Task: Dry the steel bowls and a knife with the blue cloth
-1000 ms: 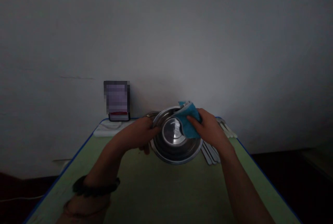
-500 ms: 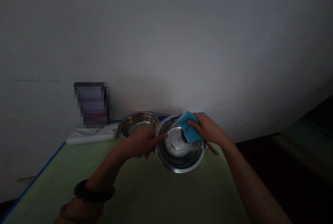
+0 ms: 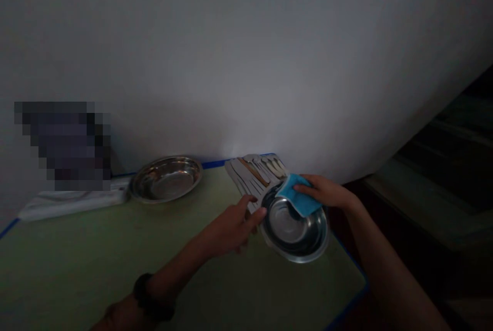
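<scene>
Two hands worked on one steel bowl (image 3: pixel 295 231): left hand (image 3: pixel 231 228) fingers pinched its rim, right hand (image 3: pixel 327 193) pressed a blue cloth (image 3: pixel 298 200) inside, mid-wipe; next move probably needed turning the bowl.

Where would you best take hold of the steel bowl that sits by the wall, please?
Probably by the rim of the steel bowl, pinched on its near edge from above. It sits upright and shallow on the green table, its mouth open and nothing inside it, and the near side stands free of the white cloth beside it.
</scene>
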Demonstrator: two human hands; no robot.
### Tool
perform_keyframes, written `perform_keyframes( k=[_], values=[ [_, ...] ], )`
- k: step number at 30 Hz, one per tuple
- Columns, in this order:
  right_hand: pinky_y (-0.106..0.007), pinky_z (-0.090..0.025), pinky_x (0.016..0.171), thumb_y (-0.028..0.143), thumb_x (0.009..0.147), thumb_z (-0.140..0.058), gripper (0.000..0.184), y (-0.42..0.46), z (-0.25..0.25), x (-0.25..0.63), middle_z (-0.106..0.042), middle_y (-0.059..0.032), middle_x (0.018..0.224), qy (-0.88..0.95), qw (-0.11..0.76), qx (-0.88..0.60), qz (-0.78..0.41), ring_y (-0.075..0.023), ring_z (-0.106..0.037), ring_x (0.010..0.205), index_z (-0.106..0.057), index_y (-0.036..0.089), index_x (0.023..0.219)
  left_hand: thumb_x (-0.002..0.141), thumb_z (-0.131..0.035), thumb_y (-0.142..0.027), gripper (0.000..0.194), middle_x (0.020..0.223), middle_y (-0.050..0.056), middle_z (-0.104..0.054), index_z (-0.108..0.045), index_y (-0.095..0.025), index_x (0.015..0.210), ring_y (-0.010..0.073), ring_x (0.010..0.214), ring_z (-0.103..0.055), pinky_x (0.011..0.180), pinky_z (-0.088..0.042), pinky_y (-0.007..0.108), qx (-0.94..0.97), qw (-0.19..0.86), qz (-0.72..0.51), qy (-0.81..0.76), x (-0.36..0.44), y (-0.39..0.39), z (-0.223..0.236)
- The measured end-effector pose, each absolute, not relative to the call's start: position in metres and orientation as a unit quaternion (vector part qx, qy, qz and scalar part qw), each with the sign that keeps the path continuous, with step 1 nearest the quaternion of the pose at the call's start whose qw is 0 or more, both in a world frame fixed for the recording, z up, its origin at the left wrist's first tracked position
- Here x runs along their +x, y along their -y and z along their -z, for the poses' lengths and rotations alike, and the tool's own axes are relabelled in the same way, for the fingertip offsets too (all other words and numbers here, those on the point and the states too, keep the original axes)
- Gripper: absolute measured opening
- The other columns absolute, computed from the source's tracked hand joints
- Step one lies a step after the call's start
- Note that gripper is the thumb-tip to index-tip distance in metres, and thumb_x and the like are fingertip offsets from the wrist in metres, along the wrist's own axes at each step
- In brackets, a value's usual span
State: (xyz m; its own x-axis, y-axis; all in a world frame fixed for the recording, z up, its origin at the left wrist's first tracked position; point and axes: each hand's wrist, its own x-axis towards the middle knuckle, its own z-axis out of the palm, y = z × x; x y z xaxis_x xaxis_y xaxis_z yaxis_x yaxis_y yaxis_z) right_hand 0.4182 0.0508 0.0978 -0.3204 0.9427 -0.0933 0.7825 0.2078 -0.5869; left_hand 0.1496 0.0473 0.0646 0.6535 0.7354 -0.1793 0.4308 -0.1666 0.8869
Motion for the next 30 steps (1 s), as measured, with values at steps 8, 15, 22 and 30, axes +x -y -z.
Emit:
perform_keyframes(
  k=[8,15,22,30],
  values=[
    [-0.028,-0.041,0.065,0.042,0.085,-0.037,0.032,-0.054,-0.080,0.393,-0.059,-0.0054,0.076,0.773,0.218,-0.572,-0.166,-0.0163,-0.054,0.069,-0.055,0.017,0.078,0.084,-0.036,-0.036,0.030,0.050,-0.006,-0.052,-0.040,-0.017,0.107,0.0097,0.030,-0.048,0.028,-0.037,0.017,0.729,0.522,-0.192,-0.400,0.157,-0.041,-0.046],
    [-0.029,-0.040,0.068,0.043,0.085,-0.036,0.033,-0.061,-0.095,0.392,-0.061,-0.0078,0.081,0.706,0.321,-0.629,-0.061,-0.0183,-0.055,0.074,-0.056,0.017,0.083,0.083,-0.037,-0.042,0.034,0.056,-0.002,-0.058,-0.043,-0.018,0.107,0.0129,0.033,-0.053,0.028,-0.039,0.020,0.697,0.555,-0.210,-0.402,0.171,-0.029,-0.033],
    [-0.026,-0.038,0.058,0.049,0.083,-0.038,0.038,-0.046,-0.096,0.378,-0.058,-0.0027,0.068,0.642,0.399,-0.646,-0.111,-0.0161,-0.052,0.064,-0.056,0.016,0.075,0.084,-0.028,-0.054,0.049,0.057,0.000,-0.059,-0.043,-0.018,0.113,0.0127,0.036,-0.051,0.034,-0.038,0.022,0.682,0.549,-0.233,-0.423,0.178,-0.030,-0.036],
    [-0.031,-0.044,0.075,0.052,0.077,-0.048,0.037,-0.046,-0.086,0.292,-0.064,-0.0022,0.085,0.528,0.549,-0.557,-0.331,-0.0177,-0.056,0.080,-0.060,0.018,0.086,0.082,-0.033,-0.051,0.033,0.048,-0.008,-0.041,-0.043,-0.020,0.078,0.0084,0.036,-0.037,0.036,-0.031,0.019,0.594,0.477,-0.351,-0.544,0.088,-0.036,-0.035]
  ],
)
